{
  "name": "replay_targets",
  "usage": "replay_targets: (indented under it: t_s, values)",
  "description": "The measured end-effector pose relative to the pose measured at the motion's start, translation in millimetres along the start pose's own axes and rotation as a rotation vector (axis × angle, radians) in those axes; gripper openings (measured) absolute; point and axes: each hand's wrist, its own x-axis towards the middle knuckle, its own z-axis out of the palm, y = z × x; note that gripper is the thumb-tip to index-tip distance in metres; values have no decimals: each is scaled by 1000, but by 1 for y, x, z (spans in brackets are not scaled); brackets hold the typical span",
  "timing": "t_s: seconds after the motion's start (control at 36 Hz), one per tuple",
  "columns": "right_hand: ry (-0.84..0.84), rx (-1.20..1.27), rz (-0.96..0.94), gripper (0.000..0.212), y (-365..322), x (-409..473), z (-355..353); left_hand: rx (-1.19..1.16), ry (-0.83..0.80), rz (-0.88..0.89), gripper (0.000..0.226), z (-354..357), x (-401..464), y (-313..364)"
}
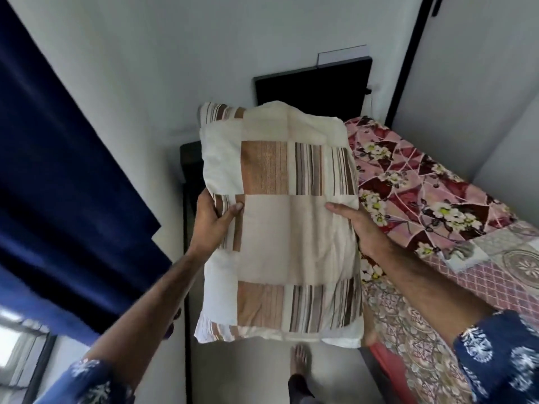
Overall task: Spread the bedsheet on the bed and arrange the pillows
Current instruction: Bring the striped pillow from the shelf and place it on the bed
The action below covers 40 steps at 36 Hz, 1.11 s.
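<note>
I hold a cream pillow [280, 228] with brown striped patches up in front of me, beside the bed. My left hand [214, 220] grips its left edge, thumb on the front. My right hand [357, 225] grips its right edge. Behind the pillow's top left corner peeks a second striped pillow [217, 112]. On the right lies the bed, spread with a pink patterned bedsheet [478, 284]. A red and pink floral cloth [420, 185] covers the bed's far end near the dark headboard [315, 86]. The pillow hides the bed's left edge.
A dark blue curtain [58, 158] hangs on the left above a window [17, 351]. White walls close in behind and to the right of the bed. A dark piece of furniture [189, 158] stands by the wall. My bare foot [300, 360] stands on the pale floor below the pillow.
</note>
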Motion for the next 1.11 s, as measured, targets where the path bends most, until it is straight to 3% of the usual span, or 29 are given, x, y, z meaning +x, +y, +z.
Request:
replay_targets:
  t_s: [0.25, 0.47, 0.58, 0.92, 1.11]
  values:
    - [79, 77, -2, 28, -16, 143, -12, -22, -109, -27, 51, 53, 156, -31]
    - [157, 31, 52, 39, -50, 275, -26, 10, -175, 4, 31, 101, 300, -55]
    - [169, -7, 60, 37, -57, 333, -28, 28, -228, -97, 46, 118, 375, -94]
    - [344, 62, 83, 29, -65, 529, -15, 44, -420, -16, 23, 181, 601, -187]
    - [464, 120, 86, 23, -81, 625, -11, 38, -541, 37, 27, 230, 740, -214]
